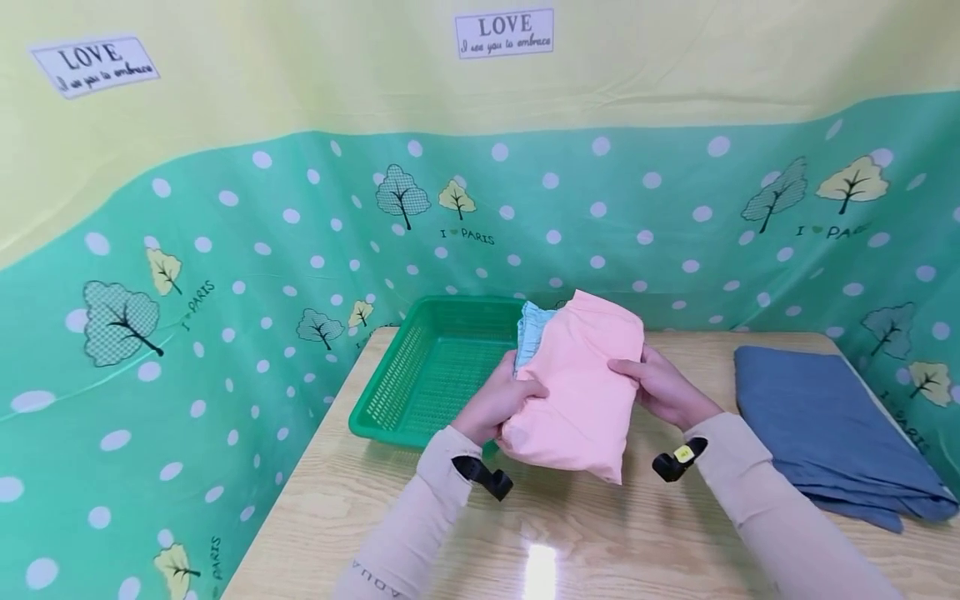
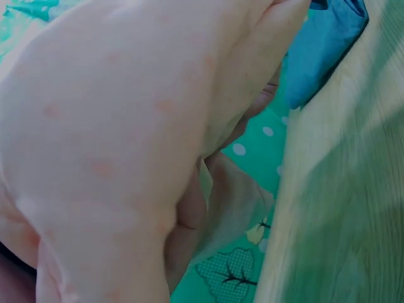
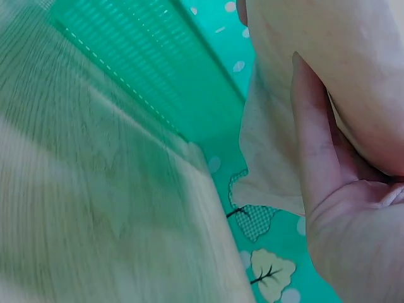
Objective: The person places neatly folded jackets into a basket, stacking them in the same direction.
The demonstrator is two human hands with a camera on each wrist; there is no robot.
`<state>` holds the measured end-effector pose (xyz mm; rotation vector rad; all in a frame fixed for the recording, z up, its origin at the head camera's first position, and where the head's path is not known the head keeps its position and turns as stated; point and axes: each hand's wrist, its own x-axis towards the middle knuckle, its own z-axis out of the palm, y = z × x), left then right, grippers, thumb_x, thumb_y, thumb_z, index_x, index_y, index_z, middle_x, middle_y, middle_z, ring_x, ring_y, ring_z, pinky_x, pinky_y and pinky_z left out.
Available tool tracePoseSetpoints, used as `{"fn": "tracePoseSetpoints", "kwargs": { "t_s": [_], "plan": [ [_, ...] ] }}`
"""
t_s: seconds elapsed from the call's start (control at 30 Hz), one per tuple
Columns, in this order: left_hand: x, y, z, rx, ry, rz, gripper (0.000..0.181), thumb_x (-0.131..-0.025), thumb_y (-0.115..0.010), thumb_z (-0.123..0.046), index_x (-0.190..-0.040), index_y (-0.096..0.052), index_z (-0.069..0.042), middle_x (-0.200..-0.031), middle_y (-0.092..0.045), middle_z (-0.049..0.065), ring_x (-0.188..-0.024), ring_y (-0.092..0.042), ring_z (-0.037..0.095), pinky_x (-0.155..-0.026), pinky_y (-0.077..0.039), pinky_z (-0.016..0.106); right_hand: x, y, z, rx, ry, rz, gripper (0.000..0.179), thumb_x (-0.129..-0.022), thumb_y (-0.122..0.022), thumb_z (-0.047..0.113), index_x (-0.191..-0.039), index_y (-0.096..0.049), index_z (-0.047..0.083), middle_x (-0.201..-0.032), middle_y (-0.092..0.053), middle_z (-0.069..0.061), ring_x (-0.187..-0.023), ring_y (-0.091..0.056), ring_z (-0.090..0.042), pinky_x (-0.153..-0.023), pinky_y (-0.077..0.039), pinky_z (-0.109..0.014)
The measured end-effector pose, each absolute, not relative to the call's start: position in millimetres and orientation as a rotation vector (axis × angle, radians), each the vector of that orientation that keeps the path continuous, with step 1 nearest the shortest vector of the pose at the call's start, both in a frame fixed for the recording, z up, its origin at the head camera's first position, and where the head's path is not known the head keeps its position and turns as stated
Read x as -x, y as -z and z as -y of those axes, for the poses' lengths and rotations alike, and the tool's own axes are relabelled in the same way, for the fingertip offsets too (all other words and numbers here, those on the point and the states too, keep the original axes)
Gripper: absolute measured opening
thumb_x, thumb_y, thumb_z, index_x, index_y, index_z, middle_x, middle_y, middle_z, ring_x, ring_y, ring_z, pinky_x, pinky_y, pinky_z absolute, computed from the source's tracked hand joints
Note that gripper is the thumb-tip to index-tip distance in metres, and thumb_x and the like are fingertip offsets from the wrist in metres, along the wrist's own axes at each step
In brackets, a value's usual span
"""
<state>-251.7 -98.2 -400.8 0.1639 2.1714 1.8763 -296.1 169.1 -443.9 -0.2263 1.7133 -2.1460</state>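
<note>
The left hand (image 1: 501,400) grips the pink cloth's (image 1: 577,387) left edge, the right hand (image 1: 663,387) its right; it's held between them above the bench (image 1: 622,542), long axis pointing away. The basket (image 1: 397,379) sits beyond, nearer the left hand.

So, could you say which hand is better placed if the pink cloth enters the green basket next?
The left hand, probably: it grips the pink cloth on the side nearer the green basket, while the right hand holds the opposite side.
</note>
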Motion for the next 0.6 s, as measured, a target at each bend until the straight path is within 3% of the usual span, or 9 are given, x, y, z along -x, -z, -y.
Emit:
{"fn": "tracePoseSetpoints", "kwargs": {
  "t_s": [0.6],
  "plan": [
    [258,376,145,-0.127,-1.842,-2.173,0.072,-0.086,-0.068,-0.011,-0.15,-0.035,-0.012,-0.148,-0.047,0.011,-0.134,-0.046,0.026,-0.115,-0.038,0.044,306,409,-127,0.339,2.06,-1.797,0.044,-0.105,-0.057,0.017,-0.142,-0.036,0.007,-0.1,-0.074,0.005,-0.085,-0.073,-0.008,-0.071,-0.059,-0.025]
  ]
}}
